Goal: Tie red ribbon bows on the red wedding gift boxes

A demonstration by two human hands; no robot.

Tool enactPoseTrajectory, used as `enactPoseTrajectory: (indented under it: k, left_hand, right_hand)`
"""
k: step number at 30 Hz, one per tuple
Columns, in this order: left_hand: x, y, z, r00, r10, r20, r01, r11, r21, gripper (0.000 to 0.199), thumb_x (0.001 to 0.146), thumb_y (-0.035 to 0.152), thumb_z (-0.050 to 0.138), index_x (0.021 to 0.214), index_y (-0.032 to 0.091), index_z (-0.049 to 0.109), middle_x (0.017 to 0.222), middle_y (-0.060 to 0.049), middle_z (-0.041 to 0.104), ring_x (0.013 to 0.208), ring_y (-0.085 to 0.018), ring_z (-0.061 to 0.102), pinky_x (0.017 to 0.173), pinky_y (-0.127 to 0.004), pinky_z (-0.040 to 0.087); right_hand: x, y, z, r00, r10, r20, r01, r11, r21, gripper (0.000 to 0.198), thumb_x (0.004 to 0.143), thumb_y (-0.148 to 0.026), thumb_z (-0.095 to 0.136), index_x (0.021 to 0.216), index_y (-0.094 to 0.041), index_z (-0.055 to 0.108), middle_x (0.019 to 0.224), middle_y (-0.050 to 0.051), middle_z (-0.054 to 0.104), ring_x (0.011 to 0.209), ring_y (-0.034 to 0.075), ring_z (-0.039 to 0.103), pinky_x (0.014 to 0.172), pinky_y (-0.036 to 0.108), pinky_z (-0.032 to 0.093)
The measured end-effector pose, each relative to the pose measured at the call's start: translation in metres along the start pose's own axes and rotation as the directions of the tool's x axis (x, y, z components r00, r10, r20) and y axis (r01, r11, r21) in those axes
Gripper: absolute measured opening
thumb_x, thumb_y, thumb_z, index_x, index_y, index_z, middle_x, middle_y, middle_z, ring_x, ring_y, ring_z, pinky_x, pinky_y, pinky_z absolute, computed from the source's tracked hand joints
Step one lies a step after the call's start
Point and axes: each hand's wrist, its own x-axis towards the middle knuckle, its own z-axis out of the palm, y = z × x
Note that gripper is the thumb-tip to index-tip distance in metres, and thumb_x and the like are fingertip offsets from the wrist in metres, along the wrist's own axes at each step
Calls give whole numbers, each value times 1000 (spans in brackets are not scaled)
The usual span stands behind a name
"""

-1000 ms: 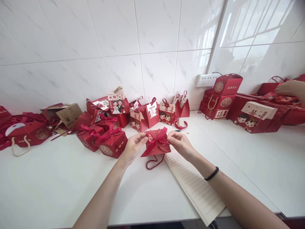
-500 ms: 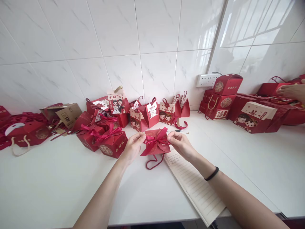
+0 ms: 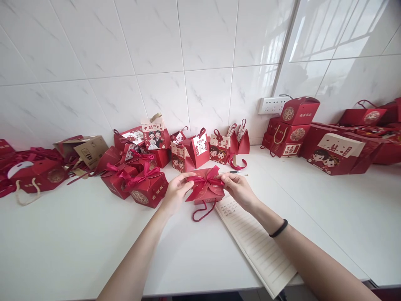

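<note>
In the middle of the head view is a red gift box (image 3: pixel 209 195) with petal-like flaps on top. A dark red satin ribbon (image 3: pixel 208 181) is tied in a bow across it. My left hand (image 3: pixel 177 192) pinches the bow's left loop between thumb and fingers. On the other side, my right hand (image 3: pixel 239 187) pinches the right loop. A twisted red cord handle (image 3: pixel 204 214) hangs from the box's near side onto the table. Just right of the box, an open lined notebook (image 3: pixel 253 246) lies with writing near its top.
Two ribbon-tied boxes (image 3: pixel 149 189) stand to the left. Several small printed red boxes (image 3: pixel 200 151) line the wall. Stacked boxes (image 3: pixel 294 136) and a large printed box (image 3: pixel 333 154) are at right, near a power strip (image 3: pixel 272 105). A pen (image 3: pixel 233 172) lies behind the notebook.
The box now sits more level, with its near side showing, and both hands have stayed on the bow. Another person's hand at the far right has gone out of view.
</note>
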Motion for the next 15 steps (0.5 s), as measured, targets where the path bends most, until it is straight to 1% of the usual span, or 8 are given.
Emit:
enactPoseTrajectory:
  k: [2,4,6,7,9,12,15]
  left_hand:
    - [0,-2,0,999,25,-28,-21,992,121,29,70,33,69,94,18,65,86,-3,67,81,-15,60,76,-26,44]
    - [0,-2,0,997,64,-35,-55,976,212,29,71,39,69,91,18,66,87,-3,67,80,-15,60,75,-25,45]
    - [0,-2,0,994,101,-40,-86,955,284,29,72,43,68,85,18,67,83,-2,67,75,-14,59,71,-24,45]
    - [0,-2,0,992,121,-45,-100,943,316,29,72,45,67,82,18,66,80,-2,66,72,-14,58,69,-24,45]
    - [0,-2,0,987,150,-57,-119,923,366,31,73,47,65,76,16,64,73,-1,62,68,-13,55,66,-23,44]
    - [0,-4,2,985,153,-84,-113,927,358,31,74,47,63,71,16,60,66,1,56,63,-12,52,62,-22,43]
    - [-1,-3,4,986,124,-108,-98,969,225,25,72,41,66,79,18,58,65,4,51,58,-9,49,59,-20,42]
  right_hand:
    - [0,0,0,1000,-5,6,5,1000,-17,37,62,-51,78,76,-18,68,79,3,63,72,14,54,71,29,42]
    - [0,-1,1,1000,-7,-2,7,1000,-28,39,56,-45,82,82,-19,68,80,2,64,74,15,55,70,29,43]
    - [-1,-3,2,1000,-1,-17,0,999,-33,44,51,-39,86,86,-20,66,81,1,64,75,15,56,69,28,45]
    - [-1,-3,3,1000,3,-26,-4,999,-39,44,51,-39,86,85,-20,65,81,1,64,75,15,57,69,28,45]
    - [-2,-4,4,999,1,-48,-5,998,-65,41,54,-42,83,82,-19,64,80,2,64,74,15,57,69,28,45]
    - [-3,-5,7,997,-27,-73,18,993,-113,37,62,-50,76,74,-17,63,74,2,63,68,14,56,65,28,44]
    - [-3,-4,8,990,-91,-105,73,984,-165,38,64,-52,73,69,-17,60,69,1,60,64,13,52,62,27,41]
